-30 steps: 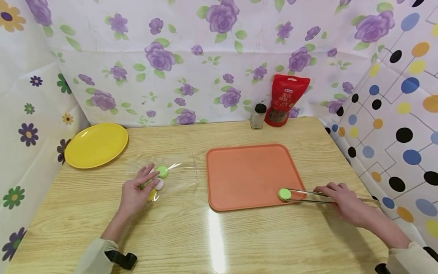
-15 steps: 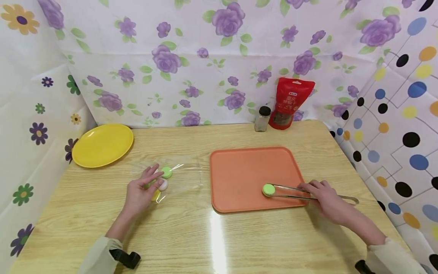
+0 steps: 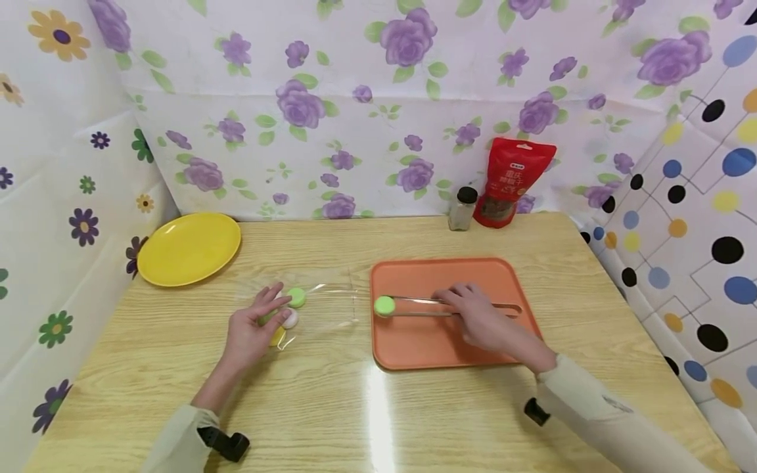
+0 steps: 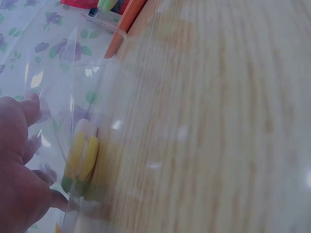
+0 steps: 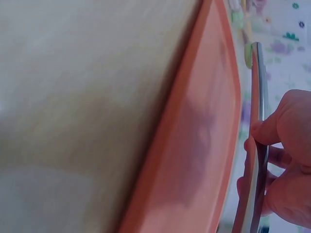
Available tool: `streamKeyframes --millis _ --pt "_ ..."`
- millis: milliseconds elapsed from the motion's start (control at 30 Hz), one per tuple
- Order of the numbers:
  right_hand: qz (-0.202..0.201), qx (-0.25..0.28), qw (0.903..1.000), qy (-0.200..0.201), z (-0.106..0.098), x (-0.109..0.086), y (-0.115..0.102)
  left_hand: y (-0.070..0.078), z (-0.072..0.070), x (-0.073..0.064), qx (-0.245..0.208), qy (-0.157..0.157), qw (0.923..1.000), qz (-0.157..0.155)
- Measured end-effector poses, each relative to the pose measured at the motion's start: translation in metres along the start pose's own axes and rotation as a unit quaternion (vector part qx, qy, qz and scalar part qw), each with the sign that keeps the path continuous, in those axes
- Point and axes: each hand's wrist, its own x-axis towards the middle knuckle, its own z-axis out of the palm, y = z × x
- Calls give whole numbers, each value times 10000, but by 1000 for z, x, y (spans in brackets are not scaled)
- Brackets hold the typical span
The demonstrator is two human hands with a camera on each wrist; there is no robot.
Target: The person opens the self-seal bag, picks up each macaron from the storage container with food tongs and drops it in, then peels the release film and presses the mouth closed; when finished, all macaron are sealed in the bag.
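Note:
My left hand (image 3: 251,332) holds the side of a clear plastic bag (image 3: 331,305) lying on the table left of the tray. Inside the bag are a green macaron (image 3: 296,297), a pale one (image 3: 290,319) and a yellow one (image 3: 277,337), partly behind the fingers. In the left wrist view the bag's film (image 4: 104,97) stands raised beside the fingers. With my right hand (image 3: 480,316) I grip metal tongs (image 3: 422,314) over the orange tray (image 3: 437,351). Their tips pinch a green macaron (image 3: 384,306) above the tray's left edge, facing the bag's open end.
A yellow plate (image 3: 189,249) stands at the back left. At the back right are a black-capped glass jar (image 3: 462,209) and a red pouch (image 3: 514,180). Floral and dotted cloths (image 3: 355,151) wall in the table (image 3: 319,407).
My right hand has carried the tongs and green macaron leftward across the tray, from its right side to its left edge. The left hand stays at the bag; the head view has shifted slightly.

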Motion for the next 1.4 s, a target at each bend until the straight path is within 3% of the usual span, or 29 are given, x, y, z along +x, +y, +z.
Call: streamKeyframes --millis 333,600,967,1400 --pt "129 88 9984 -540 13 64 -26 0 4 2 65 -97 9999 45" --pt "147 -53 9945 -1039 26 97 -50 -1 4 3 42 -116 9999 67" --pt "198 -211 9918 -1246 41 116 -67 0 4 2 -42 -87 9999 84" --pt "179 -211 9902 -1367 42 121 -72 4 2 -1 14 -58 10000 46"
